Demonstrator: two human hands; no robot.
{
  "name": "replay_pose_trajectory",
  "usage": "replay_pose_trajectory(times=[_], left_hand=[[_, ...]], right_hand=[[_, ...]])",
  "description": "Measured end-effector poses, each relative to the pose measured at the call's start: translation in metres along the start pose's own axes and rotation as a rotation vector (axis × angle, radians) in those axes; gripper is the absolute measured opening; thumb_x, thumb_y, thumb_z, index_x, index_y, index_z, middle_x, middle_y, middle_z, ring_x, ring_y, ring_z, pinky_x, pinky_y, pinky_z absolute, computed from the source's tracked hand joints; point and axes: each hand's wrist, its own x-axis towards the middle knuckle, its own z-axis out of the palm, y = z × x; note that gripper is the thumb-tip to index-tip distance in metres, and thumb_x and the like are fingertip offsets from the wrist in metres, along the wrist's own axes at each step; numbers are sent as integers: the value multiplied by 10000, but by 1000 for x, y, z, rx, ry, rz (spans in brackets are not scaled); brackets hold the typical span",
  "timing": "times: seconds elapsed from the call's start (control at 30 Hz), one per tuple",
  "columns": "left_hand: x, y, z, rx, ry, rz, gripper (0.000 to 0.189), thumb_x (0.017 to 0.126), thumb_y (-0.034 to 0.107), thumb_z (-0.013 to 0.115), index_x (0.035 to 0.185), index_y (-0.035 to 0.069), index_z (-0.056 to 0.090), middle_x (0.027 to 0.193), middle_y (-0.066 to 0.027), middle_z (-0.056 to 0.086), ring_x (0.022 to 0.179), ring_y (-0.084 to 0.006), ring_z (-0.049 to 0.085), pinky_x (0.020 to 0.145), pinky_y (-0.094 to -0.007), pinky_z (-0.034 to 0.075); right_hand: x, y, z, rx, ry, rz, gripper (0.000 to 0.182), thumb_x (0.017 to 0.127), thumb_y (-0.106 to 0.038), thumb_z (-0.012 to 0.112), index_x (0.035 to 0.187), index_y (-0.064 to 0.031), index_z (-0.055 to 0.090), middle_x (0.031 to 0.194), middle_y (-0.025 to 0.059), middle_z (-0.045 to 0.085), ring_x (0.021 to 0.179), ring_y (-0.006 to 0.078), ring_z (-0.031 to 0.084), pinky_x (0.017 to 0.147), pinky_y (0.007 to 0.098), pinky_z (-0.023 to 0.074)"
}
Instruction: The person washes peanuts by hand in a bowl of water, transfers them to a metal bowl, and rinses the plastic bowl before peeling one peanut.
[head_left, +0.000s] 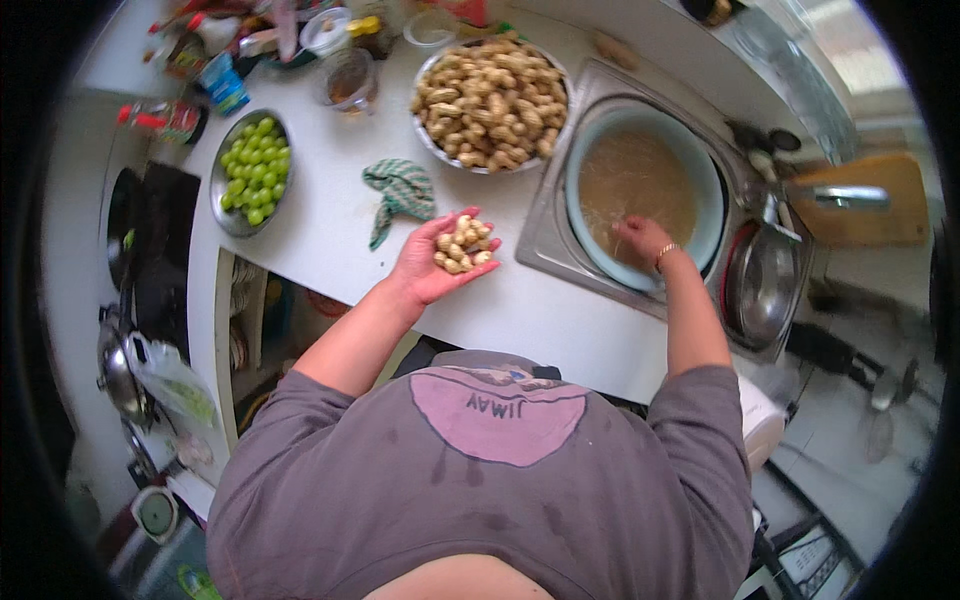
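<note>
Cupped palm up above the white countertop, my left hand (433, 259) holds several unshelled peanuts (463, 246). My right hand (645, 238) reaches into a pale blue basin (709, 225) set in the steel sink (544, 240). Murky brown water (637, 176) fills much of the basin, and the fingertips are at its surface. Whether those fingers grip anything cannot be made out. A metal bowl (480, 171) heaped with unshelled peanuts (491, 101) stands left of the basin. Between that bowl and my left hand lies a crumpled green-and-white cloth (401, 191).
An oval metal dish (225, 214) of green grapes (259, 169) sits on the left. Jars, bottles and a plastic cup (350, 82) crowd the back left. The faucet (847, 196) juts in from the right, near a wooden cutting board (892, 169). A steel pan (765, 281) rests beside the basin.
</note>
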Motion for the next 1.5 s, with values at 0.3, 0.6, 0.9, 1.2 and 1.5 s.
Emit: replay_pose_trajectory(times=[0.3, 0.6, 0.9, 1.2, 1.5], left_hand=[[9, 5, -5, -41, 44, -31, 315, 876, 192, 610, 1184, 135, 578, 1120, -144, 616, 1020, -315, 600, 851, -458, 531], [4, 9, 15, -53, -130, 5, 349, 918, 309, 571, 1208, 117, 543, 1178, -146, 588, 1144, -356, 542, 997, -558, 420], [-5, 34, 15, -88, -257, 87, 277, 929, 326, 514, 1081, 114, 604, 1121, -74, 626, 1090, -224, 578, 972, -394, 453], [-13, 53, 11, -185, -262, 154, 253, 915, 259, 535, 1094, 95, 608, 1099, -104, 635, 1022, -259, 617, 903, -445, 508], [-8, 41, 10, 194, 70, 317, 307, 875, 243, 622, 1157, 133, 571, 1112, -71, 619, 1007, -222, 605, 895, -448, 499]], right_hand=[[4, -40, 24, -179, 77, -55, 237, 887, -246, 591, 936, -13, 599, 854, 132, 639, 778, 249, 585, 750, 379, 474], [-65, -197, 21, -20, 635, -574, 143, 909, -171, 564, 985, -71, 632, 930, 130, 607, 882, 319, 587, 786, 405, 479], [-69, -306, 101, -224, 673, -1067, 188, 789, -123, 660, 965, -110, 597, 1000, 81, 570, 995, 298, 550, 874, 443, 423], [-74, -301, 91, 66, 529, -1090, 294, 737, 24, 609, 1011, -82, 611, 1189, 113, 563, 1235, 375, 458, 1028, 502, 361], [-83, -175, 83, 325, 507, -442, 136, 811, 13, 558, 917, -27, 633, 1096, 138, 601, 990, 284, 599, 817, 346, 522]])
